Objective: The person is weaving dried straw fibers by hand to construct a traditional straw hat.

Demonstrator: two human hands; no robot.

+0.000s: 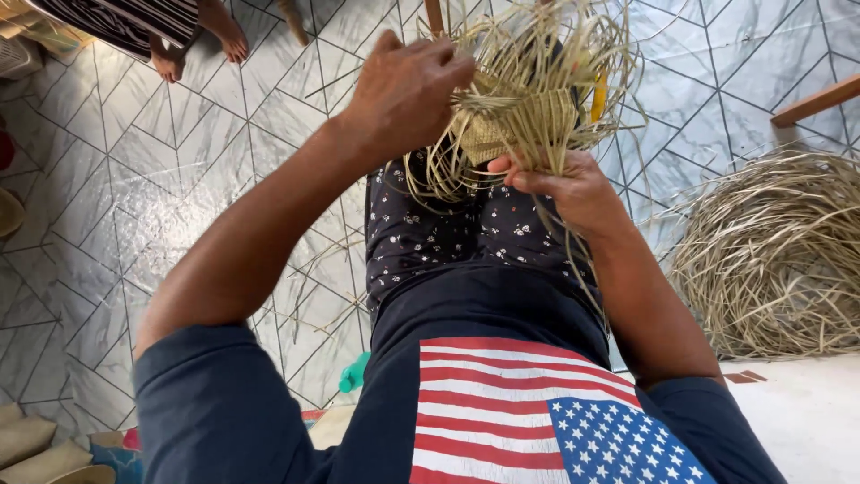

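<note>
A small woven piece of pale straw [524, 116] with many loose strands fanning out sits above my lap. My right hand [573, 188] grips its lower edge from underneath, fingers closed on the weave. My left hand [408, 85] is raised at its left side, fingers pinched on a few loose strands [466, 67]. Long strands hang down over my dark flowered trousers [421, 233].
A big heap of dry straw strands [775, 255] lies on the floor at the right. Another person's bare feet [202, 40] stand at the top left on the grey tiled floor [134, 179]. A wooden bar [820, 100] shows at the right edge.
</note>
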